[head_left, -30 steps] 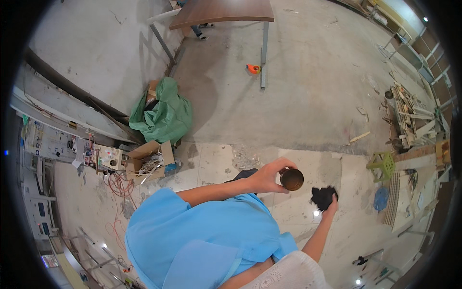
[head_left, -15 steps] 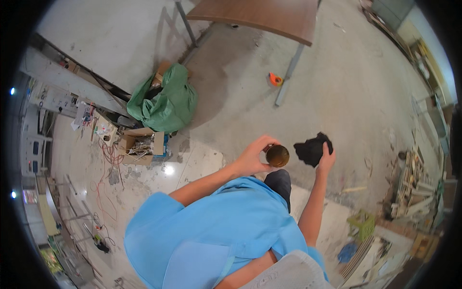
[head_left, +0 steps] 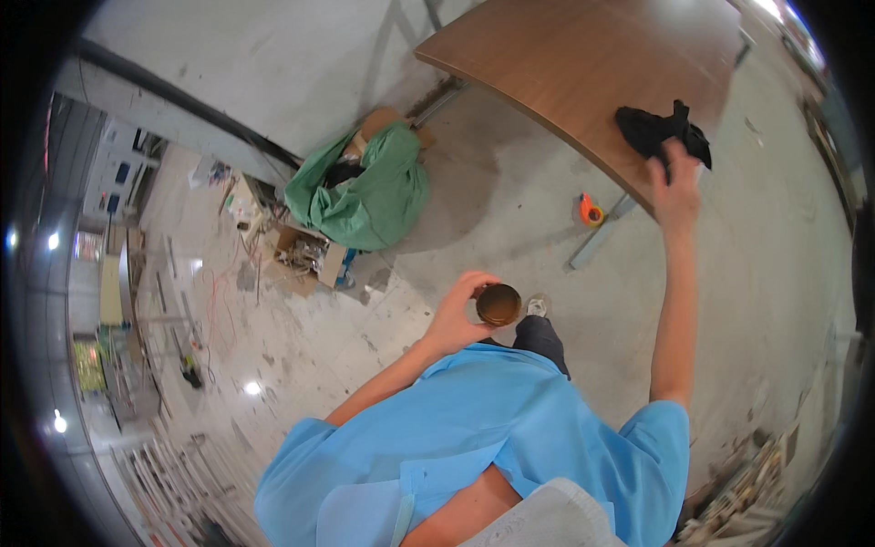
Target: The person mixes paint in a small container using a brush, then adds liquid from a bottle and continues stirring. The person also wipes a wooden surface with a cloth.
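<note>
My left hand [head_left: 456, 314] is wrapped round the side of a round brown cup-like container [head_left: 499, 305], held in front of my body. Its circular top faces up; what is inside cannot be made out. My right hand [head_left: 676, 187] is stretched out over the near right edge of a brown wooden table [head_left: 547, 64]. Its fingers are apart and overlap the near edge of a crumpled black cloth [head_left: 647, 132], which looks to be lying on the tabletop. Nothing shows gripped in that hand.
Below the table edge, an orange tape roll [head_left: 591, 211] lies on the floor beside a metal table leg [head_left: 602, 232]. A green sack [head_left: 374, 196] and a cardboard box of scraps [head_left: 305, 255] stand at left. Wood scraps [head_left: 747, 501] are piled at lower right.
My right hand has reached forward with the black cloth to the table and its fingers have opened. The view has turned and moved closer to the table; my left hand still holds the container.
</note>
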A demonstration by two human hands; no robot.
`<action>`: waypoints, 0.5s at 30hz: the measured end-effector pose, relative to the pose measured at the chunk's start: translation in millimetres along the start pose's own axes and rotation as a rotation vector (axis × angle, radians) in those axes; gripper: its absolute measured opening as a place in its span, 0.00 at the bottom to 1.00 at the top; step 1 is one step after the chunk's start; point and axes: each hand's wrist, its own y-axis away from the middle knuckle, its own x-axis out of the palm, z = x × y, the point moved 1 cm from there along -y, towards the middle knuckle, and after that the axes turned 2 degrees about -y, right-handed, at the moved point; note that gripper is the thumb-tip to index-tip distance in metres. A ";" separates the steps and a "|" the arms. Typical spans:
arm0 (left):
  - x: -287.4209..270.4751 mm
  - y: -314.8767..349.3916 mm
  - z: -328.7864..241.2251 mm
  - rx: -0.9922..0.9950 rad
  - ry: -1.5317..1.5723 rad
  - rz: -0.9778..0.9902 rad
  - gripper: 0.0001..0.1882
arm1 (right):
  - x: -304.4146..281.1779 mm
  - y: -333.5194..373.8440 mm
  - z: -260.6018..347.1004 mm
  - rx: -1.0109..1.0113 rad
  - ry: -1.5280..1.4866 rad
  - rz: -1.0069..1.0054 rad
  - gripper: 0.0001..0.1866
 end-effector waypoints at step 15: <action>-105.2 -158.4 51.0 -0.038 0.106 -0.251 0.41 | 234.6 -72.2 77.5 -0.167 -0.243 0.720 0.14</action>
